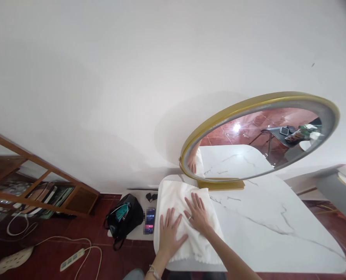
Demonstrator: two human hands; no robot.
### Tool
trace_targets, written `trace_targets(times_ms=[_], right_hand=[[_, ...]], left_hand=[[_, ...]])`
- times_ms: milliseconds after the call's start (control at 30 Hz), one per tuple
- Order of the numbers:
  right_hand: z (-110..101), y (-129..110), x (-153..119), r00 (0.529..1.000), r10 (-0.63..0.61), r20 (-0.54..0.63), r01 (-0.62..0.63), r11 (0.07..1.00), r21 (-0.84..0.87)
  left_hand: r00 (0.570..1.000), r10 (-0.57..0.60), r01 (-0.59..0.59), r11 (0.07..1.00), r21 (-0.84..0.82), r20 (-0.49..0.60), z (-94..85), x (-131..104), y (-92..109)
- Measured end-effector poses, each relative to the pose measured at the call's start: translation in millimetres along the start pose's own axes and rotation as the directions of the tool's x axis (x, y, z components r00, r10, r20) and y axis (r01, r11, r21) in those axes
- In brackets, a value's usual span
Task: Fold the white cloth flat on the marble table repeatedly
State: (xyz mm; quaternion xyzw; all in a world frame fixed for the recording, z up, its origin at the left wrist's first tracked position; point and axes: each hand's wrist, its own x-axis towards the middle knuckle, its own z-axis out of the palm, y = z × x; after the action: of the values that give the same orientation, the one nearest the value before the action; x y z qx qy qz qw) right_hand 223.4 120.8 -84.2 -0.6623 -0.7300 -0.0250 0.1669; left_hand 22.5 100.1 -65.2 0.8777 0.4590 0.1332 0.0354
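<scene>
A white cloth point(173, 198) lies spread over the left end of a white marble-patterned tabletop point(263, 229). My left hand point(170, 233) rests flat on the cloth near its left side, fingers apart, with a bracelet on the wrist. To its right, my right hand point(196, 214) also presses flat on the cloth, fingers spread and a ring on one finger. Just beyond the cloth's back right corner stands the gold base point(225, 184) of an oval, gold-framed mirror point(234, 157), which reflects a hand and part of the tabletop.
Left of the table, a black bag point(129, 214) and a phone point(150, 221) lie on a pale low surface. A power strip point(72, 259) with a cord sits on the red floor. A wooden cabinet point(82, 198) stands along the wall, and a grey piece of furniture point(333, 190) at the right.
</scene>
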Motion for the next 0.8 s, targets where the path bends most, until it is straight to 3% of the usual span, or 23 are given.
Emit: trace_targets(times_ms=[200, 367, 567, 800], right_hand=[[20.1, 2.2, 76.3, 0.999, 0.012, 0.037, -0.012, 1.0, -0.003], [31.0, 10.0, 116.9, 0.986, 0.139, 0.095, -0.14, 0.99, -0.005], [29.1, 3.7, 125.7, 0.982, 0.165, 0.095, -0.166, 0.986, 0.002], [11.6, -11.1, 117.3, 0.988, 0.04, 0.149, -0.044, 0.999, 0.022]], left_hand=[[0.999, -0.019, 0.02, 0.999, 0.037, -0.029, 3.5, 61.1, -43.6], [0.999, 0.026, -0.025, 1.0, 0.018, -0.023, 4.9, 103.6, -68.4], [0.995, -0.072, 0.07, 0.997, -0.033, -0.072, 7.4, 108.1, -70.9], [0.979, -0.168, 0.164, 0.986, -0.043, -0.118, 3.2, 99.9, -63.2]])
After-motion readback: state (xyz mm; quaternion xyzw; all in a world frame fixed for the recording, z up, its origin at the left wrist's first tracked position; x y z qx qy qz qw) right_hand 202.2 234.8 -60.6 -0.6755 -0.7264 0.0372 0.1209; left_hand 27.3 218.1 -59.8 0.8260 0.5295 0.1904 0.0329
